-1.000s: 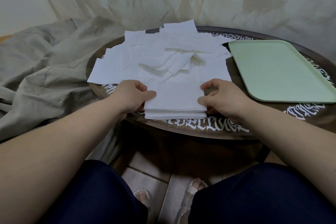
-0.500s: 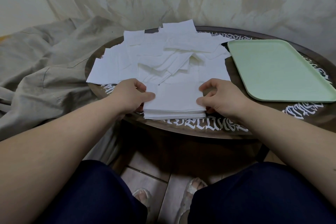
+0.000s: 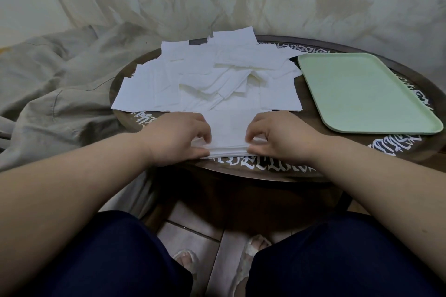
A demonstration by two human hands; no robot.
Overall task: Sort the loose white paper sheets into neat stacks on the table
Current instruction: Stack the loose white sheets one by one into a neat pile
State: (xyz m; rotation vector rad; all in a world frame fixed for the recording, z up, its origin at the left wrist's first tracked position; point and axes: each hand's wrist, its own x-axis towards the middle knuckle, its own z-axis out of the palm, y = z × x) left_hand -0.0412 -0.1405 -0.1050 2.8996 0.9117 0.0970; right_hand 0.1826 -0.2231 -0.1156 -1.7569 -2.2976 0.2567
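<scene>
Both hands have closed in on the stack since a moment ago, so less of its top sheet shows between them. At the near edge of the round dark desk point(image 3: 311, 94) lies the neat stack of white paper sheets point(image 3: 228, 131), its layered front edge facing the person. From the left side the left hand point(image 3: 177, 137) grips the stack, thumb low against the front corner and fingers curled over the top. On the other side the right hand point(image 3: 277, 135) does the same, pinching the stack's right edge between thumb and bent fingers. So the stack sits squeezed between the two hands, touching both.

Just behind the hands, a spread of loose white paper sheets point(image 3: 205, 79) overlaps untidily across the middle and far part of the desk, a few hanging past its left rim. A pale green tray point(image 3: 362, 94) lies flat on the right part of the desk, just beside the loose sheets. Beige crumpled cloth point(image 3: 60, 79) is heaped to the left of the desk.
</scene>
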